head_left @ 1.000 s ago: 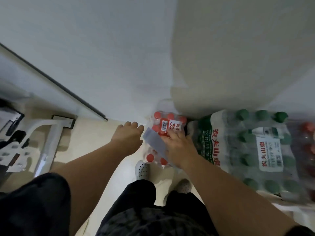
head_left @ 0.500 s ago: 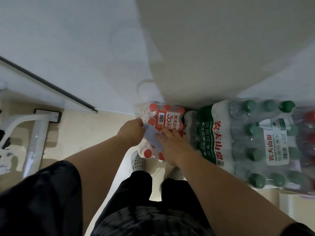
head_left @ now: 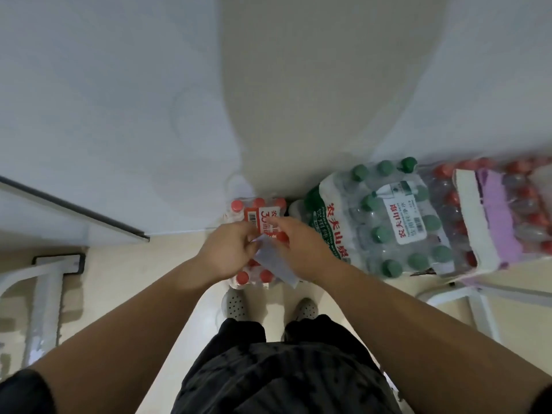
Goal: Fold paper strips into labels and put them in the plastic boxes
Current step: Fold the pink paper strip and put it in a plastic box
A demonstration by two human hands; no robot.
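Now | cream floor (head_left: 125, 282), white wall (head_left: 119, 100), bottle pack (head_left: 379, 222) | left hand (head_left: 227, 252), right hand (head_left: 301, 249) pinch paper strip (head_left: 273, 261)

Both hands meet over a pack of red-capped bottles (head_left: 257, 210) on the floor (head_left: 119, 282). The left hand (head_left: 230, 252) and right hand (head_left: 301, 249) pinch a pale paper strip (head_left: 273, 261) between them. A pack of green-capped bottles (head_left: 379, 219) lies just beside.

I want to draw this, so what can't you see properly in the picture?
The paper strip, head view: the left hand and right hand cover its ends, so any fold is hidden.
The red-capped bottle pack, head view: both hands hide its middle and part of its label.
The pack at far right, head view: blurred, cut off by the right edge.
The plastic boxes: none in view.
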